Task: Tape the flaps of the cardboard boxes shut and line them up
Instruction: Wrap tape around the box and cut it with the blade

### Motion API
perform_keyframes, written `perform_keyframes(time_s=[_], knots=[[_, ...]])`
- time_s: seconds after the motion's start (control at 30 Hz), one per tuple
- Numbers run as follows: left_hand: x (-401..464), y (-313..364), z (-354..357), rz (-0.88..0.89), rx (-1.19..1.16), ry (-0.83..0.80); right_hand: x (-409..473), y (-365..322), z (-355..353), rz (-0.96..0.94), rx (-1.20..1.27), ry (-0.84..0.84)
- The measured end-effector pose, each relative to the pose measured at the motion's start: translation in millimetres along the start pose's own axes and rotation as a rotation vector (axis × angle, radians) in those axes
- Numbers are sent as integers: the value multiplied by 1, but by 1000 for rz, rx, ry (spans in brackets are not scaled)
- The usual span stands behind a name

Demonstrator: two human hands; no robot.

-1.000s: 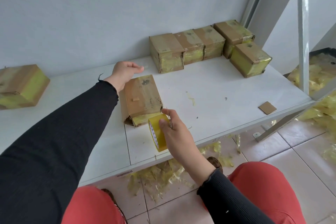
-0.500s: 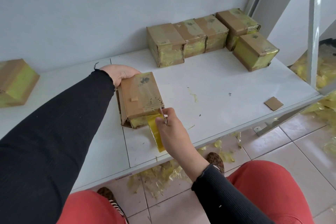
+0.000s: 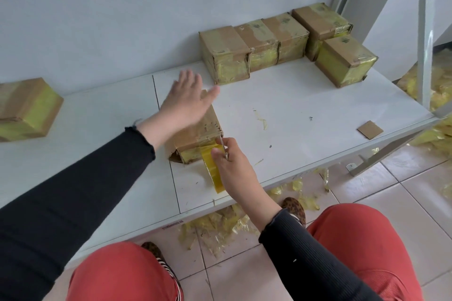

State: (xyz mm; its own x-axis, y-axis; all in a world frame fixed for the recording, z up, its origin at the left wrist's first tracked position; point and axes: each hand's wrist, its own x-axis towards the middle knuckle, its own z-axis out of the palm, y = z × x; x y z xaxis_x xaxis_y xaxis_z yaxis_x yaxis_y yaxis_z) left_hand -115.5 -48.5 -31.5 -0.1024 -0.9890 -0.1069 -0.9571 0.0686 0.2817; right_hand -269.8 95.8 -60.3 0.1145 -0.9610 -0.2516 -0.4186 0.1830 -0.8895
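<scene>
Cardboard box (image 3: 195, 134) under flat left hand (image 3: 186, 102); right hand (image 3: 234, 168) grips glossy yellow tape roll (image 3: 212, 168).

Single head-worn view, looking forward and down. White table (image 3: 305, 110) close below; wall behind, tiled floor (image 3: 403, 193) beneath.

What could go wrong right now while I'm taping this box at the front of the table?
The left hand is open and blurred above the cardboard box, not gripping it, so the box may slide as the right hand works the tape roll. The box's near-left corner looks torn, so tape may seal poorly there. The roll sits near the table edge; if released, it might fall.
</scene>
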Motion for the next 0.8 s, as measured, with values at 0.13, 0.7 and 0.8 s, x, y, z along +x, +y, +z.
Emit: perform_keyframes(time_s=[0.13,0.7,0.8], knots=[[-26,16,35,-3,126,-64,-5,2,0,-17,45,9],[-45,14,16,-2,-196,-2,-52,19,-15,50,-11,-16],[-54,-13,-12,204,-93,-91,-52,22,-15,53,-46,-11]])
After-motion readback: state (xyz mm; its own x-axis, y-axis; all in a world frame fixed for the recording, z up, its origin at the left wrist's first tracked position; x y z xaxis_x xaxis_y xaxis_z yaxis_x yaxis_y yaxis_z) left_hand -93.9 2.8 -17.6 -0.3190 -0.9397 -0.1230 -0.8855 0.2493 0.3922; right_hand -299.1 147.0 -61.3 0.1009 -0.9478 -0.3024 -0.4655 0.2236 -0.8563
